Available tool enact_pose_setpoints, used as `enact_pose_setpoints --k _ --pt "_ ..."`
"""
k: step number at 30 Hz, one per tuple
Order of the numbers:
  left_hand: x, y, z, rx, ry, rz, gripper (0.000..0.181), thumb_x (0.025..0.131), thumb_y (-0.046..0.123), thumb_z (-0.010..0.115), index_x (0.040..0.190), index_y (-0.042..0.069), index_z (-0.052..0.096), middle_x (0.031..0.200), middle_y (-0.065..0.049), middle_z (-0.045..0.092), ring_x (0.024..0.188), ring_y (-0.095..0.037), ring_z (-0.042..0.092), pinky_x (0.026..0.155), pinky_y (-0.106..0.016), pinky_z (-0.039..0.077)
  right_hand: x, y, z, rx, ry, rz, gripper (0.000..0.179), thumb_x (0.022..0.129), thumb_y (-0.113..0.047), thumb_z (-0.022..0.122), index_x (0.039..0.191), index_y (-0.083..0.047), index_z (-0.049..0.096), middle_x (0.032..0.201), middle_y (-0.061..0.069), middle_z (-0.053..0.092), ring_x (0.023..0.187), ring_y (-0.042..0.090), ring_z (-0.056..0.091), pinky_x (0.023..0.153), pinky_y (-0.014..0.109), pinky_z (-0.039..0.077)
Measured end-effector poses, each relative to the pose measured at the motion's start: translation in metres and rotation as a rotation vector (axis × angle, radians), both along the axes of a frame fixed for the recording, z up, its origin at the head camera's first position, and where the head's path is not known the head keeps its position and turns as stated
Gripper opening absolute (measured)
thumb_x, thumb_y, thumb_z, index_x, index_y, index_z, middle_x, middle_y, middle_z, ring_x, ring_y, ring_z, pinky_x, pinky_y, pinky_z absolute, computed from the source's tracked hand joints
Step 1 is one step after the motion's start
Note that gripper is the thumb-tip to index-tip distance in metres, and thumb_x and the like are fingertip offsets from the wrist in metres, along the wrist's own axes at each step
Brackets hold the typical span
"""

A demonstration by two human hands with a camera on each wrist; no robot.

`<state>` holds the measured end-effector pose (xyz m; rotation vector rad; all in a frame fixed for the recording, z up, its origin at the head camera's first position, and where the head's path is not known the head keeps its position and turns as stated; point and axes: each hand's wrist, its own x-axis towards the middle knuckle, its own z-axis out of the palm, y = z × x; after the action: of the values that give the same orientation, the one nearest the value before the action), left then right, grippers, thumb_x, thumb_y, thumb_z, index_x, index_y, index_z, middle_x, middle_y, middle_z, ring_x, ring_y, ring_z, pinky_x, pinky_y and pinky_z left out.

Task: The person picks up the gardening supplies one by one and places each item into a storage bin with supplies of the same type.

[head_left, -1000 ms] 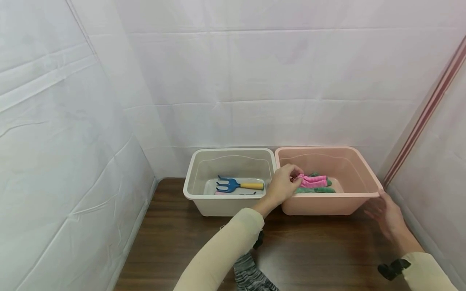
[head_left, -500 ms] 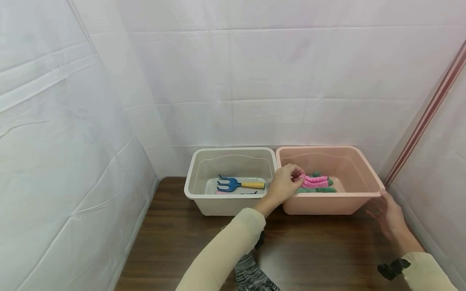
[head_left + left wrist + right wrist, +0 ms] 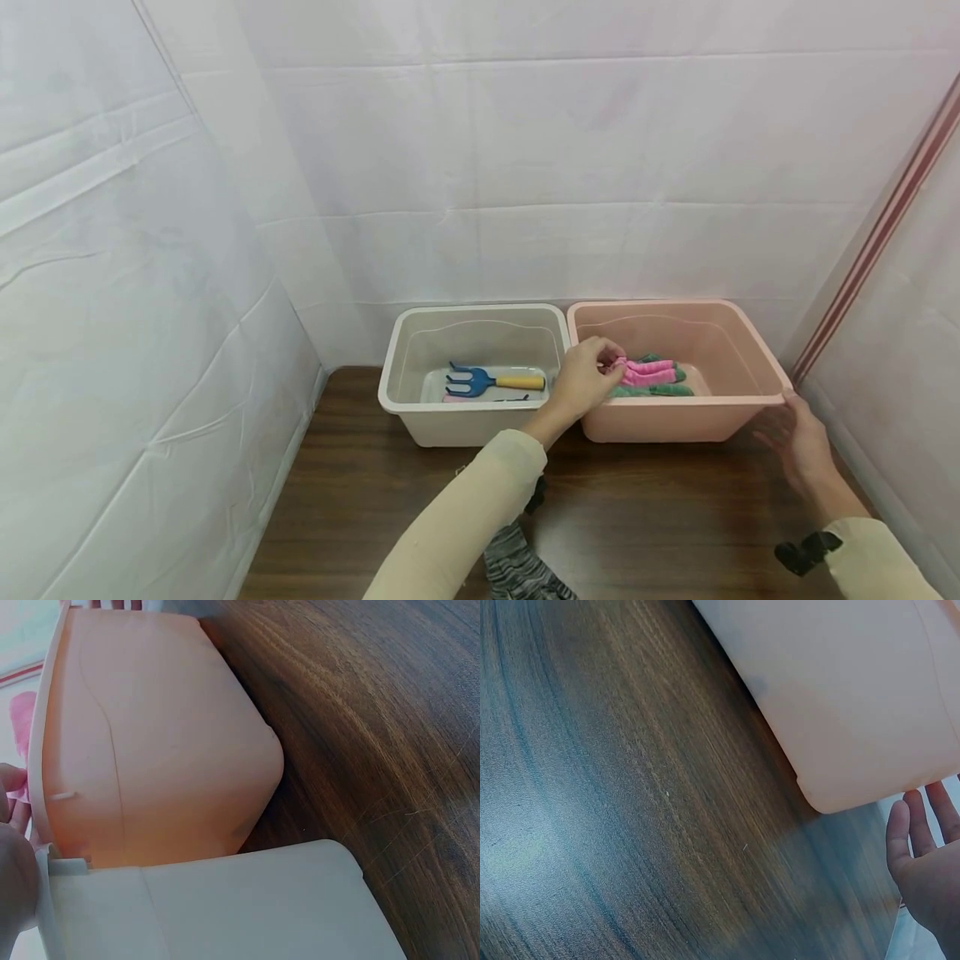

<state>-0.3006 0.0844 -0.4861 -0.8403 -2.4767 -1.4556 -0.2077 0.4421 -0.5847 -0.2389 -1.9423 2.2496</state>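
In the head view my left hand reaches over the front rim of the pink tub and pinches the near end of a pink glove between thumb and fingers. Green fabric lies under and around the pink glove inside the tub. My right hand is at the tub's right front corner, the thumb side at the rim. The right wrist view shows my right fingers fairly straight, with their tips at the tub's end wall.
A grey-white tub stands against the pink one on the left. Inside it lies a blue garden fork with a yellow handle. A grey-black knitted item lies on the wooden table, partly behind my left sleeve. White sheets enclose the back and sides.
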Motion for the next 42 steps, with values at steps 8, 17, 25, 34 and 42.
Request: enact_pose_setpoints --k 8,17,25,34,42 --pt "0.0006 -0.0001 0.0005 -0.018 -0.007 0.007 0.009 0.098 0.011 0.077 0.105 0.007 0.073 0.098 0.000 0.068 0.085 -0.005 0.062 0.079 -0.014 0.056 0.0004 0.0001 -0.0020 0.006 -0.012 -0.021 0.060 0.113 -0.051 0.040 0.161 -0.015 0.043 0.120 -0.021 0.070 0.111 0.003 0.063 0.084 0.022 0.055" --pt "0.0011 -0.0001 0.0003 -0.006 -0.035 0.003 0.009 0.098 0.011 0.077 0.104 0.007 0.072 0.097 0.001 0.067 0.084 -0.004 0.061 0.080 -0.017 0.058 0.0010 -0.0036 0.0007 -0.024 -0.008 -0.027 0.055 0.113 -0.051 0.043 0.156 -0.017 0.050 0.119 -0.018 0.072 0.109 0.002 0.066 0.084 0.022 0.056" --pt "0.0027 0.0001 0.0030 0.014 -0.069 -0.037 0.020 0.098 0.015 0.078 0.115 0.003 0.073 0.112 -0.010 0.072 0.099 -0.017 0.073 0.088 -0.027 0.061 0.0018 -0.0010 0.0004 -0.013 -0.011 -0.026 0.057 0.113 -0.052 0.042 0.157 -0.017 0.049 0.117 -0.018 0.073 0.108 0.002 0.067 0.083 0.022 0.055" --pt "0.0027 -0.0024 0.0040 0.007 -0.064 -0.044 0.023 0.099 0.017 0.077 0.117 0.004 0.073 0.116 -0.013 0.072 0.101 -0.015 0.071 0.088 -0.027 0.061 0.0024 -0.0025 0.0011 -0.044 0.015 -0.017 0.049 0.112 -0.050 0.046 0.149 -0.018 0.056 0.117 -0.015 0.075 0.107 0.003 0.068 0.083 0.023 0.057" --pt "0.0007 -0.0068 0.0068 0.068 -0.121 -0.011 0.024 0.099 0.017 0.078 0.117 0.003 0.073 0.116 -0.014 0.073 0.098 -0.013 0.070 0.091 -0.031 0.061 -0.0040 -0.0060 -0.0004 -0.041 0.002 -0.026 0.047 0.112 -0.050 0.047 0.145 -0.018 0.057 0.114 -0.014 0.075 0.106 0.004 0.068 0.082 0.023 0.057"
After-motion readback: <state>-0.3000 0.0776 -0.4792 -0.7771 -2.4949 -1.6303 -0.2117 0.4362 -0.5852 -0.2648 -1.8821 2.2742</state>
